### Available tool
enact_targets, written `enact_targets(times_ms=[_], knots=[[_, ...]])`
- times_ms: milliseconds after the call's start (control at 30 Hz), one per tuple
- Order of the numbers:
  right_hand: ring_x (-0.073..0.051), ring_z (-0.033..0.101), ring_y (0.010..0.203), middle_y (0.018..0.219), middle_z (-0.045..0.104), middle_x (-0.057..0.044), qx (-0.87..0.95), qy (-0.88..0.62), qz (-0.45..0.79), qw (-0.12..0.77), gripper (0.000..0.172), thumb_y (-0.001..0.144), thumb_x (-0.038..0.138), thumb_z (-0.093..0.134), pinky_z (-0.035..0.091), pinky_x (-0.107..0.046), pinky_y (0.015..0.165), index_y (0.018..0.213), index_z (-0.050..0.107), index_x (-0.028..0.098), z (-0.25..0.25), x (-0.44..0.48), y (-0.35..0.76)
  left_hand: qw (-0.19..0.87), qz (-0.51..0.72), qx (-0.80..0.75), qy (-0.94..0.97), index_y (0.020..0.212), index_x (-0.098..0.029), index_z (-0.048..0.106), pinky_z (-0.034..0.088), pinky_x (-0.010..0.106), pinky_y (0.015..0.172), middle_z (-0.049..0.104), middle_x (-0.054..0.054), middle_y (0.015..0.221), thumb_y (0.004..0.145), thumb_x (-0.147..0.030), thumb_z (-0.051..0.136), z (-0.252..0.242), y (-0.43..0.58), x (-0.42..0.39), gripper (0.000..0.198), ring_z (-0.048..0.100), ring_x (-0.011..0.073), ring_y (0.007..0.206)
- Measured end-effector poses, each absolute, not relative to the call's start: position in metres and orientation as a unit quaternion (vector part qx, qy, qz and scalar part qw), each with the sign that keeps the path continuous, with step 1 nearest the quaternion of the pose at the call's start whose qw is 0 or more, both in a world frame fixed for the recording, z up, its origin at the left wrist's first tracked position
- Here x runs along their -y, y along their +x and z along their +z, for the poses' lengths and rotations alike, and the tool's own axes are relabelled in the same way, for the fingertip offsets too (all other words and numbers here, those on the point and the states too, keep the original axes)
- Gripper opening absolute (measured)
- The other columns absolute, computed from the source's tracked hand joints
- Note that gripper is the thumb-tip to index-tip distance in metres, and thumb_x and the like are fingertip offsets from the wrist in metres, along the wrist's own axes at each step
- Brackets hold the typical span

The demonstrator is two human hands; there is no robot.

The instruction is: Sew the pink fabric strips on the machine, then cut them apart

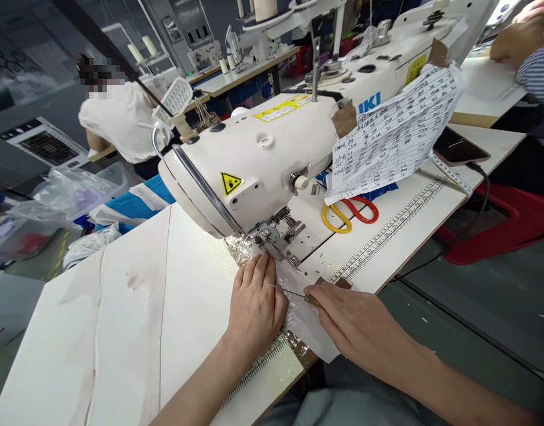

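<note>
My right hand lies at the near edge of the tabletop, fingers curled shut around a thin pointed tool whose metal tip reaches left toward my other hand. Just beside it, my left hand is spread flat, fingers together and extended, pressing down on a clear shiny piece of material and gripping nothing. That piece lies between both hands, its near end hanging over the near edge, its far end running under the presser foot of the white sewing machine. My left fingertips nearly touch the foot.

A printed ruler strip runs along the right part of the near edge. Further back, scissors with yellow and red handles lie on the tabletop beneath a handwritten paper sheet taped to the machine. A phone rests toward the far right corner. Beyond the far left edge, a person in a white top sits at another table.
</note>
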State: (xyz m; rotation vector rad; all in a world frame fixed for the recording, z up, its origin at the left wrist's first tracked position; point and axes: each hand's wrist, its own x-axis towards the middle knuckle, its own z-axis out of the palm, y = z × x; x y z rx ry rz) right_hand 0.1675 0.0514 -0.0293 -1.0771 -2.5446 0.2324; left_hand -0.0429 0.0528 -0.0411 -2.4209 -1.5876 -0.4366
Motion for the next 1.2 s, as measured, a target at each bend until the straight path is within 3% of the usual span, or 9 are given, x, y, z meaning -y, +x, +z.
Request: enact_targets(times_ms=[400, 600, 933, 1200], knots=[[-0.017, 0.067, 0.070, 0.085, 0.068, -0.003, 0.901, -0.391, 0.096, 0.162, 0.027, 0.087, 0.002, 0.046, 0.038, -0.027, 0.052, 0.105, 0.061, 0.016, -0.028, -0.058, 0.150, 0.112, -0.118, 0.559, -0.813, 0.131, -0.004, 0.057, 0.044, 0.050, 0.106, 0.059, 0.020, 0.135, 0.093, -0.017, 0.042, -0.034, -0.042, -0.053, 0.043, 0.050, 0.0341, 0.128], [-0.017, 0.068, 0.073, 0.089, 0.070, -0.004, 0.903, -0.388, 0.087, 0.163, 0.028, 0.087, 0.002, 0.043, 0.035, -0.027, 0.048, 0.104, 0.061, 0.017, -0.031, -0.063, 0.143, 0.111, -0.127, 0.589, -0.790, 0.125, -0.008, 0.062, 0.052, 0.048, 0.091, 0.063, 0.018, 0.118, 0.094, -0.019, 0.046, -0.031, -0.044, -0.058, 0.037, 0.055, 0.0315, 0.109], [-0.016, 0.067, 0.063, 0.078, 0.068, -0.003, 0.879, -0.395, 0.117, 0.239, 0.024, 0.092, 0.006, 0.038, 0.042, -0.027, 0.050, 0.101, 0.057, 0.017, -0.038, -0.051, 0.148, 0.170, -0.116, 0.560, -0.803, 0.126, -0.007, 0.062, 0.051, 0.047, 0.097, 0.067, 0.016, 0.126, 0.083, -0.002, 0.046, -0.032, -0.059, -0.066, 0.046, 0.055, 0.0324, 0.122], [-0.016, 0.066, 0.061, 0.080, 0.069, -0.003, 0.880, -0.384, 0.125, 0.250, 0.025, 0.095, 0.010, 0.033, 0.043, -0.025, 0.048, 0.101, 0.056, 0.019, -0.032, -0.049, 0.157, 0.133, -0.131, 0.550, -0.814, 0.124, -0.006, 0.063, 0.047, 0.050, 0.103, 0.066, 0.018, 0.129, 0.093, -0.023, 0.048, -0.033, -0.040, -0.053, 0.038, 0.056, 0.0337, 0.122]])
